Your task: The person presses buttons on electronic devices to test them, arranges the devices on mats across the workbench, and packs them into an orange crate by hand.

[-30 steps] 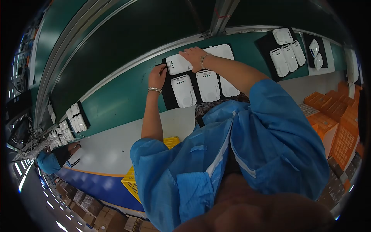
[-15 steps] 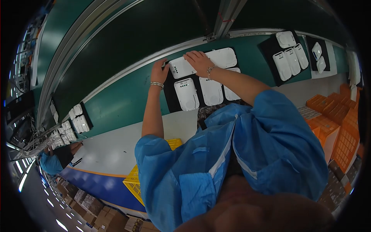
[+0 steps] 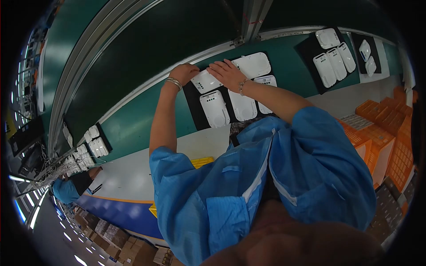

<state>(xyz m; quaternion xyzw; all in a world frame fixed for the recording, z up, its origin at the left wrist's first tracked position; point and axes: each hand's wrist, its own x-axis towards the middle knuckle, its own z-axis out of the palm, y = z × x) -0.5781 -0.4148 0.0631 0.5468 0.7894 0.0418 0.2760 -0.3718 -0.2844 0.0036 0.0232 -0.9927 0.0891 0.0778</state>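
Our right hand (image 3: 228, 75) lies open, fingers spread over a white case (image 3: 205, 83); our left hand (image 3: 184, 74) bends at the case's left end, and we cannot tell whether it grips. The case lies on a black mat (image 3: 191, 99), in line with a second case (image 3: 251, 65); three more (image 3: 243, 106) lie nearer us. Beneath is the green surface (image 3: 133, 126). To our right stand orange crates (image 3: 396, 155).

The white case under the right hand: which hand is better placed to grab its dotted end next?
Probably the left hand: it's right beside the dotted end of the white case, while the right hand lies over the other end.
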